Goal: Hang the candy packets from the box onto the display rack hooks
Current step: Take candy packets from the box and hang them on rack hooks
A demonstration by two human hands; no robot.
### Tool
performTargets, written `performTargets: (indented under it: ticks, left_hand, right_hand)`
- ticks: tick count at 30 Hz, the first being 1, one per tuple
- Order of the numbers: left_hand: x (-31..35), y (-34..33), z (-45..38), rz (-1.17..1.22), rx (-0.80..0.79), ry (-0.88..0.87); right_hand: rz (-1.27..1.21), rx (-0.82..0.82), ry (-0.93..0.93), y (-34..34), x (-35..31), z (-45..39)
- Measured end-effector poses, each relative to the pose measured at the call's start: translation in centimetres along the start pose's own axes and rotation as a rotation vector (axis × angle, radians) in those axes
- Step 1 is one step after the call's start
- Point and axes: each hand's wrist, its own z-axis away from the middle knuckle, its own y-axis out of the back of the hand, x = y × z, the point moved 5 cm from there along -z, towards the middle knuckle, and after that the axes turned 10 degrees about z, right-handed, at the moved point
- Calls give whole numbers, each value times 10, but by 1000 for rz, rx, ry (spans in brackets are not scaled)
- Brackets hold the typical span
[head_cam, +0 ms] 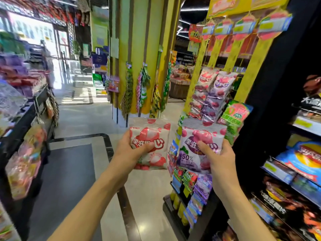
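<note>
At the far left we see a dark shelf unit (22, 126) with blurred bags of snacks (24, 164) hanging off its near end, and beyond it a bright shop aisle leading to a glass entrance. Moving inward, a yellow pillar (137, 54) stands on the pale tiled floor (83, 119), with strips of small green and red sachets (142, 87) hanging down its sides. In front of it we find the left hand (132, 150) raised in mid-air, fingers and thumb curled round the lower half of a white and red candy packet (150, 141) — held upright, printed face toward us, its crimped top edge above the hand. Just beside it, not touching, the right hand (218, 157) grips a white and purple candy packet (201, 145) in the same manner, thumb across the front and fingers behind, also upright. This second packet sits in front of the yellow display rack (218, 54), low against its hanging stock. On the rack, above the right hand, red packets (205, 80) and purple packets (224, 84) of the same kind hang in two neighbouring columns, with green packets (238, 115) just to their right and more small packs (192, 185) lower down. The upper hooks are blurred, so we cannot tell how they are filled. At the far right a black shelving bay (281, 84) holds chip bags (305, 157) — blue ones above, dark ones below.
</note>
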Motion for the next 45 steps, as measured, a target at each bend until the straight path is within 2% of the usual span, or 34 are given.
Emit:
performTargets:
  ticks: [10,18,24,33,38,45]
  left_hand:
    - [-25,10,-195,21,-19,-19]
    - [-28,-48,-328,55,-215,-40]
    - [-50,-123,-405,132,-437,-13]
    - [-57,-243,-494,284,-827,-15]
    - [-33,-295,-527,358,-940,-38]
    - [11,-334,-543,440,-1005,-91]
  right_hand:
    - [-1,134,1,-80,66,-166]
    - [33,311,-4,-79,83,-264]
    - [143,476,21,-45,85,-304]
    - [324,809,109,0,45,-344]
    - [358,919,182,7,17,-359]
    - [400,1009,200,12,-2,-362]
